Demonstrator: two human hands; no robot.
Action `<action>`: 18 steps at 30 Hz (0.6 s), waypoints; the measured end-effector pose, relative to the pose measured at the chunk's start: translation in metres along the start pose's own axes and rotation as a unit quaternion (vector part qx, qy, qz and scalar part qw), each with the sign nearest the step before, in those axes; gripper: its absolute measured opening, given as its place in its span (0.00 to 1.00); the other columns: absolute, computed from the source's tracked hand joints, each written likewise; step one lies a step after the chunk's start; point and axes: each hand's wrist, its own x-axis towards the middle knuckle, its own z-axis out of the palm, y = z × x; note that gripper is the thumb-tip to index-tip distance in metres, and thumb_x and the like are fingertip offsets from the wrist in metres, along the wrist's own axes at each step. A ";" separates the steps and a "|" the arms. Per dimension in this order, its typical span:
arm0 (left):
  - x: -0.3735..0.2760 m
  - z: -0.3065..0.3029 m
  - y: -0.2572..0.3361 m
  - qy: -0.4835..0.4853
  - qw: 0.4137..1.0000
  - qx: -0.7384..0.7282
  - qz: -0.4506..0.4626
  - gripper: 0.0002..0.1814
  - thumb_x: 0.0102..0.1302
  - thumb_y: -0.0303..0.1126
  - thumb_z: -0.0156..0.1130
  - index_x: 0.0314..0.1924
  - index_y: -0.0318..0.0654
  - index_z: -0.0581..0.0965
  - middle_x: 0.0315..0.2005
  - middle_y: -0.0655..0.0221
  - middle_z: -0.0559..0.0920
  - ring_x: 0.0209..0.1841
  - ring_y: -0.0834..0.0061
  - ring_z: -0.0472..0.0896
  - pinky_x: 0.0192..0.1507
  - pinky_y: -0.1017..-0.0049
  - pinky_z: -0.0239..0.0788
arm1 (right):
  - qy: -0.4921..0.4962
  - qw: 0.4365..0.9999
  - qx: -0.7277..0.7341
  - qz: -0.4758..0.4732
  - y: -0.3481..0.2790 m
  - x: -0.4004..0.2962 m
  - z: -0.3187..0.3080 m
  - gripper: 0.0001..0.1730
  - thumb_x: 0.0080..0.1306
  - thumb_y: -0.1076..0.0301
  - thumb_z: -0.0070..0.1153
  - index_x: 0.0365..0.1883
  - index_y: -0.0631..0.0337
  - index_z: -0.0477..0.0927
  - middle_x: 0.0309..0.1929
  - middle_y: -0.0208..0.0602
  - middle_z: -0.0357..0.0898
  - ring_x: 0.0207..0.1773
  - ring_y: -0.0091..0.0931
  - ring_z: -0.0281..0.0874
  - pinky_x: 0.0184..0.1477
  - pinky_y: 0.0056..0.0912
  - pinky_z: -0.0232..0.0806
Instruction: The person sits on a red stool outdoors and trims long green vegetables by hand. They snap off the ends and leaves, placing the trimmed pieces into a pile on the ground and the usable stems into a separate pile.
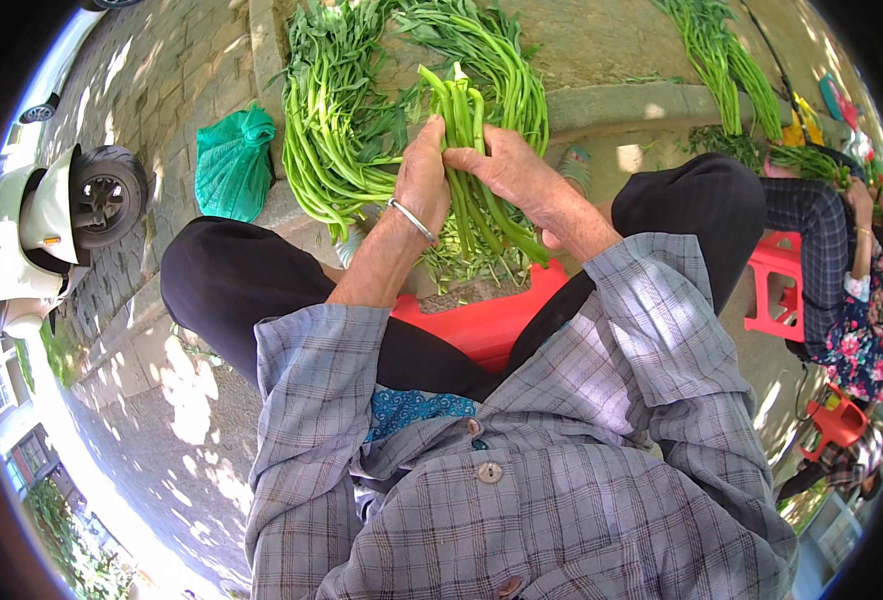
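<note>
Both hands hold one bunch of thick green stems (460, 112), with their cut ends pointing away from me. My left hand (423, 169) wears a metal bangle at the wrist and grips the bunch from the left. From the other side, my right hand (513, 169) closes around it, its thumb across the stems. Beyond my hands lies a pile of long-stemmed leafy greens (329, 142) on the left. A second pile of the same greens (516, 82) curves round on the right. Scattered cut leaves and stem bits (471, 262) lie on the ground below the bunch.
A red plastic stool (464, 322) is between my legs. A tied green bag (233, 161) stands at left, near a parked scooter (74, 202). More greens (719, 67) lie on the kerb (636, 101). A co-worker (854, 300) sits at right near another red stool (775, 289).
</note>
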 end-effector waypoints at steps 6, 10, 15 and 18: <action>0.002 -0.007 -0.003 -0.061 0.992 0.101 0.049 0.19 0.68 0.41 0.44 0.50 0.34 0.70 0.44 0.64 0.73 0.47 0.76 0.70 0.50 0.73 0.63 | 0.011 0.995 0.089 0.053 0.017 0.007 -0.001 0.12 0.59 0.70 0.54 0.39 0.67 0.73 0.32 0.33 0.75 0.34 0.21 0.72 0.35 0.25 0.66; -0.010 0.005 0.011 -0.034 0.981 0.185 0.040 0.22 0.67 0.40 0.48 0.53 0.31 0.67 0.44 0.64 0.74 0.42 0.77 0.73 0.44 0.74 0.66 | 0.020 0.980 0.186 0.066 0.020 0.012 -0.004 0.11 0.61 0.69 0.52 0.40 0.65 0.73 0.33 0.31 0.75 0.34 0.20 0.73 0.35 0.23 0.68; -0.012 0.000 0.012 0.012 0.946 0.325 -0.004 0.16 0.60 0.33 0.56 0.42 0.24 0.75 0.32 0.65 0.79 0.32 0.78 0.75 0.37 0.78 0.69 | 0.044 0.962 0.268 0.037 0.026 0.020 -0.019 0.12 0.61 0.70 0.52 0.41 0.65 0.73 0.35 0.32 0.76 0.35 0.21 0.74 0.37 0.24 0.69; -0.013 -0.002 0.008 0.012 0.942 0.334 0.000 0.14 0.59 0.32 0.58 0.32 0.24 0.78 0.23 0.67 0.79 0.23 0.81 0.75 0.25 0.78 0.68 | 0.049 0.956 0.285 0.040 0.027 0.021 -0.023 0.12 0.60 0.71 0.52 0.42 0.65 0.73 0.35 0.35 0.76 0.35 0.25 0.76 0.40 0.27 0.71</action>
